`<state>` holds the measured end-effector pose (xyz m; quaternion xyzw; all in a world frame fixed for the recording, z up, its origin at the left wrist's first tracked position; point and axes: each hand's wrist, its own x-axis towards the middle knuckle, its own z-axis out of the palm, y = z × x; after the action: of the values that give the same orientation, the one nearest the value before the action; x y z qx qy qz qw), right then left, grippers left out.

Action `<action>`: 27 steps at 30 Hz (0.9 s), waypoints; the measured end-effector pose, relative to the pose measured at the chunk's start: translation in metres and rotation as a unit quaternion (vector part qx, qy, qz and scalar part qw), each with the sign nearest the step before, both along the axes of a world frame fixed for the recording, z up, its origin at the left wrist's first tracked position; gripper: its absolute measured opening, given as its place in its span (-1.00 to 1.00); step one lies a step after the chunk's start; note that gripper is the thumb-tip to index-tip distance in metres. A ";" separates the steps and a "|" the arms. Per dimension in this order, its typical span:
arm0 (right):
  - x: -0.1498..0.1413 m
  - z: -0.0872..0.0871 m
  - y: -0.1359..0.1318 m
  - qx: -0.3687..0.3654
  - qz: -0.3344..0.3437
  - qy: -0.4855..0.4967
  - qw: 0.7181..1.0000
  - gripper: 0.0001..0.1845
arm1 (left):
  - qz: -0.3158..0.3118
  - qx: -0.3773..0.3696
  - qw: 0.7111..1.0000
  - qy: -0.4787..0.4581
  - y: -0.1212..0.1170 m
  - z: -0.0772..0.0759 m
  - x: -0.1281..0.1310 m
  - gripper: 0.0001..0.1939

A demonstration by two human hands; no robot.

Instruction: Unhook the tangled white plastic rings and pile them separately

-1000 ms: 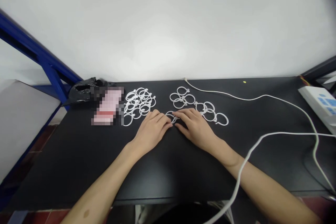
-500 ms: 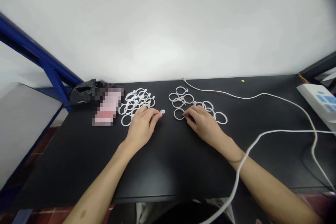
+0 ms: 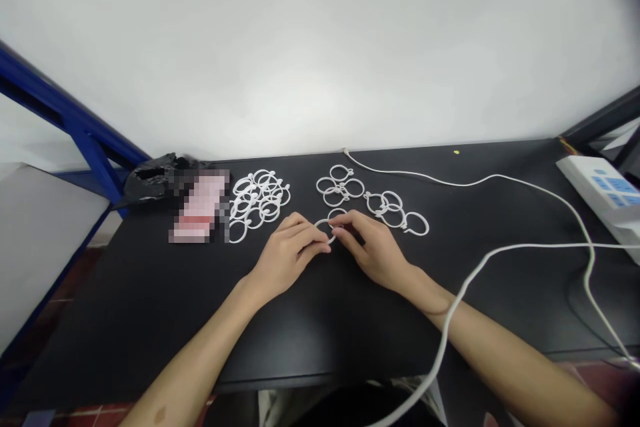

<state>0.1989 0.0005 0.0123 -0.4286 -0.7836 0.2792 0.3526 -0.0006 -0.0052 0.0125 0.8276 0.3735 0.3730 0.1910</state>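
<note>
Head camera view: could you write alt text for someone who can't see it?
A white ring is in the grip of a person's left hand and right hand at a black table; more rings lie beyond, mostly clustered.

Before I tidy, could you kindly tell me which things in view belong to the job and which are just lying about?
Apparently in the work:
white ring between left hand and right hand
pile of white rings on the left
white rings on the right

Apparently lying about:
black bag
blurred pink item
thin white cable
white box
</note>
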 end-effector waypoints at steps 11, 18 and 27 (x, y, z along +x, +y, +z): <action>-0.001 -0.001 0.004 -0.038 -0.044 0.033 0.998 -0.84 | -0.016 0.028 0.998 0.060 -0.001 -0.006 0.003 -0.88; 0.002 -0.004 0.006 0.068 -0.051 -0.028 0.996 -0.85 | 0.039 0.074 0.994 0.076 0.005 -0.005 -0.006 -0.90; 0.016 -0.005 0.015 0.170 -0.112 -0.254 0.945 -0.68 | 0.370 0.127 0.896 0.209 0.026 -0.006 -0.055 -0.82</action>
<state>0.2149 0.0151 0.0078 -0.5044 -0.8298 -0.0178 0.2382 -0.0559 0.0205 0.0068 0.7054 0.6339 0.2795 -0.1497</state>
